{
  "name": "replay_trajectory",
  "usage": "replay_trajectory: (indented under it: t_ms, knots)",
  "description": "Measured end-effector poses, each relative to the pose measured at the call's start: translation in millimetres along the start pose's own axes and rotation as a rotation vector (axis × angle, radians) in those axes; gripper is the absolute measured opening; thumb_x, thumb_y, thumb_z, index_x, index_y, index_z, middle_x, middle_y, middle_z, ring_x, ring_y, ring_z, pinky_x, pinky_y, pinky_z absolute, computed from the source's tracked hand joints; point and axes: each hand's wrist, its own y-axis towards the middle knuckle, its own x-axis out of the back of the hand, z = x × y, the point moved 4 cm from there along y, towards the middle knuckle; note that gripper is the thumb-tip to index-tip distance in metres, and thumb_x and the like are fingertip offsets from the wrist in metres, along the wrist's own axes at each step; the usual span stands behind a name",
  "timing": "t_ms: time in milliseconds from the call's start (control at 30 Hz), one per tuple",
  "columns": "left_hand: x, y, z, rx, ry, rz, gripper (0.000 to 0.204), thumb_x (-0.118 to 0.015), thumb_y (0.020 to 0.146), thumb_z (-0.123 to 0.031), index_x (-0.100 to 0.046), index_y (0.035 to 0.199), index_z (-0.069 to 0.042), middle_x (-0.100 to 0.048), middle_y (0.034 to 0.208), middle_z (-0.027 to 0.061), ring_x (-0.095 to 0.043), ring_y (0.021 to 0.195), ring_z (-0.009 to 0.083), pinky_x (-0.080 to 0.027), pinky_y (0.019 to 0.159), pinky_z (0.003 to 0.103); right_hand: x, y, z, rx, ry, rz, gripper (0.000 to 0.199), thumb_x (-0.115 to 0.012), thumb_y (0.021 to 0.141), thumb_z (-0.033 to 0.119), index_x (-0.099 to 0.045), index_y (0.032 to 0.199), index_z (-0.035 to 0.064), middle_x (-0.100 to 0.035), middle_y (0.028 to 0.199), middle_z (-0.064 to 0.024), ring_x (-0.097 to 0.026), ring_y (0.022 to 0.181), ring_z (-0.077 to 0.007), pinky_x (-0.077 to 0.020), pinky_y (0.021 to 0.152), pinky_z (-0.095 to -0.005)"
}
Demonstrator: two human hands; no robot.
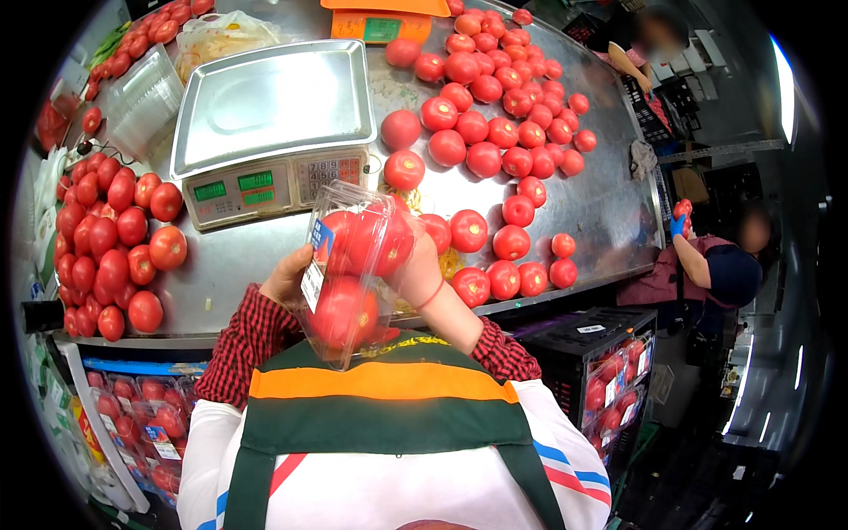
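Observation:
A clear plastic clamshell box of tomatoes is held up tilted in front of my apron, at the table's near edge. It has a blue and white label on its left side. My left hand is closed on the box's left edge. My right hand is against its right side, its fingers mostly hidden behind the box and the tomatoes in it. Just beyond stands a digital scale with a bare metal tray. Loose tomatoes lie right beside my right hand.
Heaped tomatoes cover the table's left; many more spread right. Stacked clear boxes and an orange scale stand farther back. Crates of packed tomatoes sit below the edge. A blue-gloved co-worker holds a tomato.

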Motion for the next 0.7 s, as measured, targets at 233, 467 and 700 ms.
replay_trajectory:
  t_ms: [233, 467, 700]
  knots:
    - [-5.3, -0.1, 0.5, 0.119, 0.067, -0.036, 0.068, -0.071, 0.082, -0.04, -0.045, 0.132, -0.002, -0.059, 0.123, 0.0133, -0.061, 0.107, 0.0232, -0.05, 0.094, 0.04, 18.2, 45.3, -37.5, -0.697, 1.712, 0.091, 0.034, -0.051, 0.096, 0.02, -0.049, 0.126, 0.0053, -0.063, 0.109, -0.0091, -0.061, 0.079, -0.0116, -0.0524, 0.071, -0.0249]
    - [-12.6, -18.7, 18.2, 0.177, 0.002, -0.237, 0.053, -0.056, 0.094, -0.035, -0.044, 0.133, -0.002, -0.056, 0.128, 0.014, -0.059, 0.111, 0.0249, -0.048, 0.098, 0.042, 109.4, 73.7, 76.0, 0.117, 0.588, 0.853, 0.047, -0.058, 0.088, 0.024, -0.051, 0.128, 0.0007, -0.065, 0.102, -0.0179, -0.065, 0.085, -0.0284, -0.0514, 0.077, -0.035]
    - [-12.5, -4.5, 1.7, 0.006, 0.312, -0.313, 0.047, -0.049, 0.095, -0.03, -0.042, 0.135, -0.005, -0.055, 0.125, 0.0122, -0.058, 0.112, 0.0268, -0.05, 0.091, 0.043, 88.1, -60.8, -5.2, -0.407, 0.759, 0.107, 0.065, -0.063, 0.087, 0.025, -0.034, 0.14, 0.0012, -0.055, 0.124, -0.0136, -0.054, 0.114, -0.0209, -0.0446, 0.095, -0.0358]
